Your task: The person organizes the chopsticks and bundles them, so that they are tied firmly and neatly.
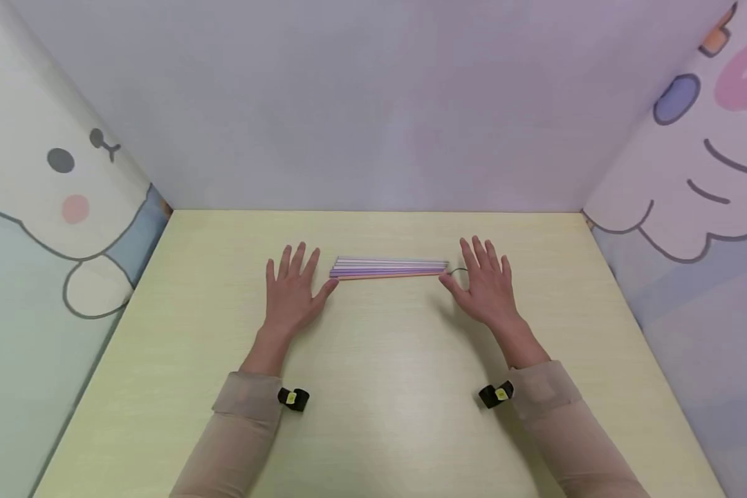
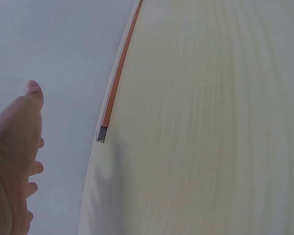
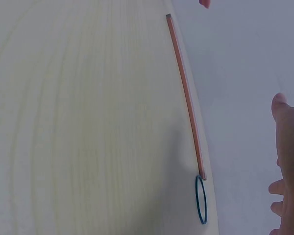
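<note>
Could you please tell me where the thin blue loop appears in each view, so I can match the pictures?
Right wrist: the loop lies low, right of centre, at the lower end of the orange stick.
Head: right of centre, only a thin dark arc beside the right hand.
Left wrist: it is not in this picture.
Shared landmark: the orange stick, which shows in all three views.

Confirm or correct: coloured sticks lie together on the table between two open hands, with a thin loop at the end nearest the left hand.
Wrong end: the thin loop lies at the end of the coloured sticks nearest the right hand, as the head view shows. The rest stands.
</note>
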The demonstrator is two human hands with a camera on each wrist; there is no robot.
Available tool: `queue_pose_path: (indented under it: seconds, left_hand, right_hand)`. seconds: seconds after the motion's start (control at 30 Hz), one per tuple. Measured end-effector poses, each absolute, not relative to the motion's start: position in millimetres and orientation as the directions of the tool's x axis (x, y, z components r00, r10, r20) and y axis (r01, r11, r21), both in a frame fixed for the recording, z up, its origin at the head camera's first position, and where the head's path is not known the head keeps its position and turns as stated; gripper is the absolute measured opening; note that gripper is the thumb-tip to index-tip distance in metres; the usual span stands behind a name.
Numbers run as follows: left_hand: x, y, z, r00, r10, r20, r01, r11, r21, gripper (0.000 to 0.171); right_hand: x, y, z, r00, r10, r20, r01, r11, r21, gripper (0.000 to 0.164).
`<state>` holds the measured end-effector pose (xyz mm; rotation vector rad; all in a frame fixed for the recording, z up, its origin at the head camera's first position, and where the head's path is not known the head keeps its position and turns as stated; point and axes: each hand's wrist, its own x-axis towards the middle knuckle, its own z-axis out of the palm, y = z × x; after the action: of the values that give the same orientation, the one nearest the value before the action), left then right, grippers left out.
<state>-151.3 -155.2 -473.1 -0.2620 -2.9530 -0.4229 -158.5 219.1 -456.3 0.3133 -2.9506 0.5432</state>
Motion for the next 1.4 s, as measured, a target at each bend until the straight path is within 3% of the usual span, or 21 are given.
queue_pose_path:
  seconds: [0.5,0.73,1.4]
  left_hand:
    - [-153.3,-143.4,-480.4,-0.976,0.166,0.140,0.201,0.935,0.292,0.079]
    - [-154.2,-141.5,-478.4,-0.973,0.177,0.149,0.213,0.937,0.278,0.080]
    - [-165.4,-135.3,-475.0,-0.969,0.210,0.131,0.238,0.939,0.250,0.077]
  right_hand:
    - [-158.6,219.3,-470.3,-0.977,-0.169,0.131,-0.206,0.906,-0.369,0.088]
    - [-159.8,215.2,-466.8,-0.967,-0.181,0.177,-0.235,0.902,-0.363,0.088]
    - [-168.7,198.7,-457.3,-0.963,-0.222,0.151,-0.261,0.907,-0.330,0.086]
